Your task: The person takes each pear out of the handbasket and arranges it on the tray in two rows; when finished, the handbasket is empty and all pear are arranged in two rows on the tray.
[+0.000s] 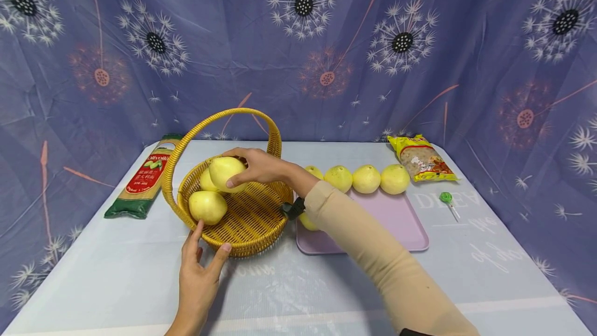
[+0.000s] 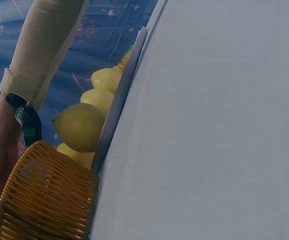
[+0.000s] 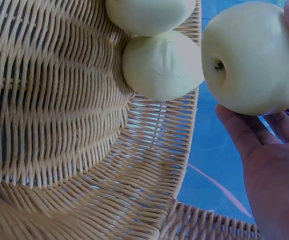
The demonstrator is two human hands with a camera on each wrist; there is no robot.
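Observation:
A pale yellow apple-like fruit (image 3: 257, 57) is in my right hand (image 1: 261, 166), its fingers and thumb curled round it above the far left of the wicker basket (image 1: 247, 211). Two similar fruits lie inside on the left; the nearer fruit (image 1: 208, 207) sits by the rim, and another fruit (image 1: 207, 180) is partly hidden behind the held one. At the near left rim, my left hand (image 1: 199, 271) touches the basket with spread, fairly straight index finger and thumb; its other fingers are mostly hidden.
Right of the basket, a pink tray (image 1: 387, 222) bears several more fruits (image 1: 366, 179), partly covered by my right forearm. A red and green pasta packet (image 1: 146, 175) lies left. A yellow food bag (image 1: 422, 158) and green lollipop (image 1: 446, 198) lie right. The basket handle (image 1: 224, 113) arches overhead.

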